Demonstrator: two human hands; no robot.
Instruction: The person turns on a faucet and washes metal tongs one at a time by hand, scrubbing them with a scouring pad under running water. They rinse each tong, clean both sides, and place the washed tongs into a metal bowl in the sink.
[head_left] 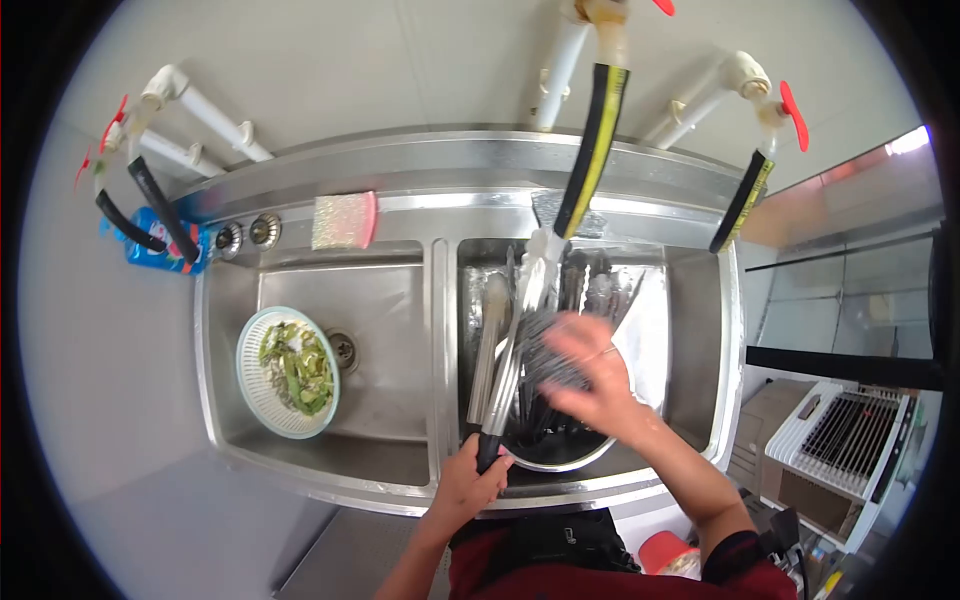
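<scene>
tongs (507,385): below hose (594,140), tips near its mouth, long axis running down, slightly left from it | left hand (470,487): nearer, closed round handle end | right hand (602,390): below hose, right of tongs, fingers apart but blurred; can't tell if gripping grey mesh | 1 bowl (560,467) below hose, contents unclear

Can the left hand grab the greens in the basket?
Probably not yet: the left hand grips the tongs. If it let go, it likely could; only the sink divider comes between, and nothing covers the greens.
</scene>
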